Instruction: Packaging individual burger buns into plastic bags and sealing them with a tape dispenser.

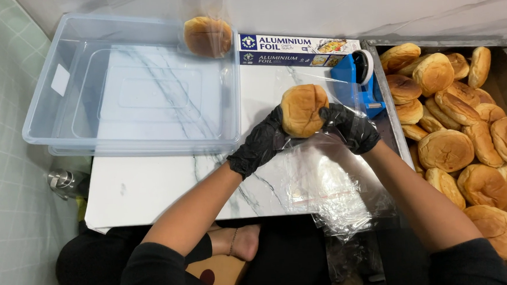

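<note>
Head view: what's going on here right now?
A person in black gloves holds a bun between the left hand and right hand, over clear bags on the marble table. One bagged bun sits in the clear tub. A tray of loose buns stands to the right.

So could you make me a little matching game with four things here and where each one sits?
Things:
1. bun in both gloved hands
2. bagged bun
3. blue tape dispenser
4. pile of buns

Places:
A. in the metal tray on the right
B. in the clear plastic tub, far corner
C. held above the plastic bags on the marble table
D. between the foil box and the tray

Pairs: 1-C, 2-B, 3-D, 4-A
</note>
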